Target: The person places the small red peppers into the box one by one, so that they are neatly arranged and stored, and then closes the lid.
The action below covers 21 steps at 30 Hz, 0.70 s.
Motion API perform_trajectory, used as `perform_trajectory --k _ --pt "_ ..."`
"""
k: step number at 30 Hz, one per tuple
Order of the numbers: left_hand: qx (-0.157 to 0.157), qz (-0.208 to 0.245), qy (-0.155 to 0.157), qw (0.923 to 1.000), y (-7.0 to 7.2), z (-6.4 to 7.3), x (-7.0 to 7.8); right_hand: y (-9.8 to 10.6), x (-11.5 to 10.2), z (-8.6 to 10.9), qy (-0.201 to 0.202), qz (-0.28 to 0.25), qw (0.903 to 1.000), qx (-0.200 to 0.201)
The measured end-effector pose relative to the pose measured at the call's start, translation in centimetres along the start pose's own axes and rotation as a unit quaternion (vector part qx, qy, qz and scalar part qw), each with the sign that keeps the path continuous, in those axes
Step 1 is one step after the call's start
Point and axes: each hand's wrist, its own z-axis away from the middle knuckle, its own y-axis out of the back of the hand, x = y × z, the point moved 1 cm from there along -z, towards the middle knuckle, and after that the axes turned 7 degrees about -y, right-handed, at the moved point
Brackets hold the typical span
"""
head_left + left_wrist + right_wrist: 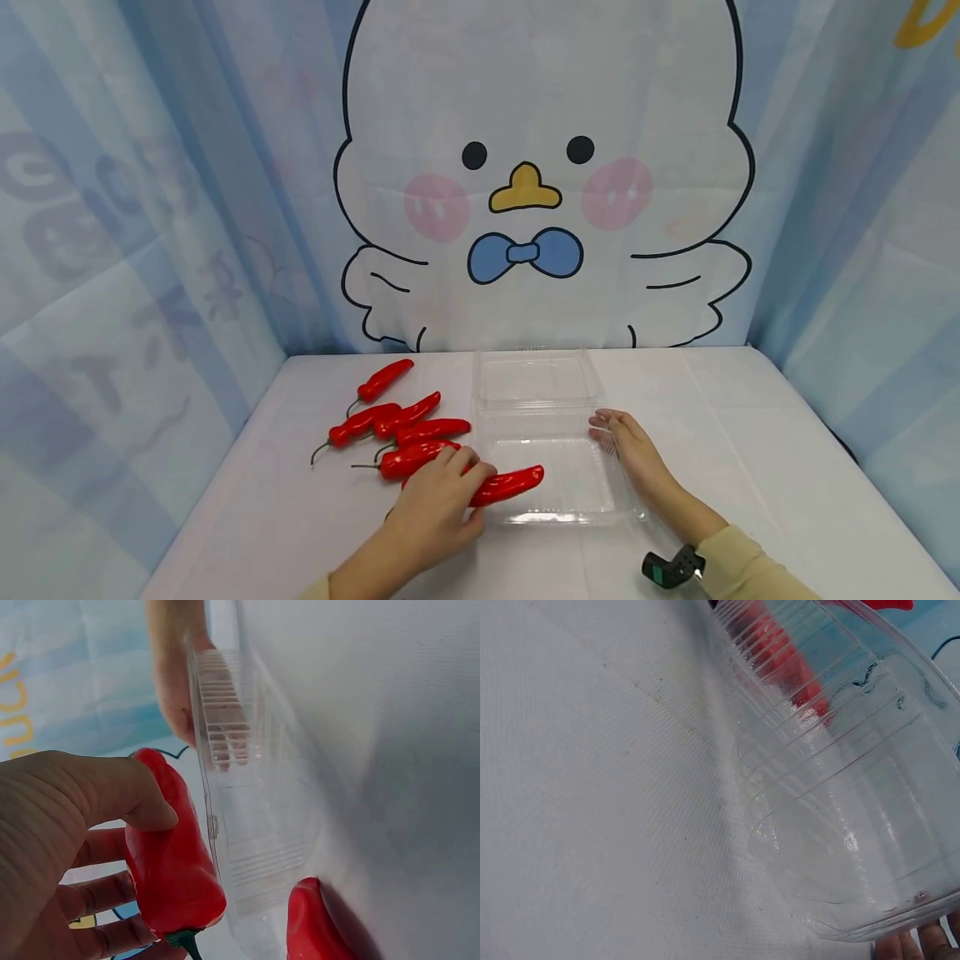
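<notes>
Red peppers: six in plain sight, each long and glossy; beside the left hand a sliver of red and a stem tip also show, and whether they belong to a seventh cannot be told.
Held pepper (510, 486): one, in the left hand, its tip reaching over the near part of the container.
Loose peppers (416, 458): five, clustered on the tabletop (750, 467) beyond the left hand, left of the container.
Clear container (555, 519): one, between the hands, lid (536, 379) laid back on the far side.
Left hand (442, 500): thumb and fingers pinching the held pepper.
Right hand (637, 458): fingers extended, touching the container's right side.
Backdrop (540, 83): one cartoon bird wearing a blue bow tie.
</notes>
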Motion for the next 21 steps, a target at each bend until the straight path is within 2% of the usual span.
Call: perform_trajectory --k 21 --pt "0.016 0.008 -0.021 0.9996 -0.2 -1.6 1.6 0.0 0.1 0.0 -0.001 0.012 0.9999 0.006"
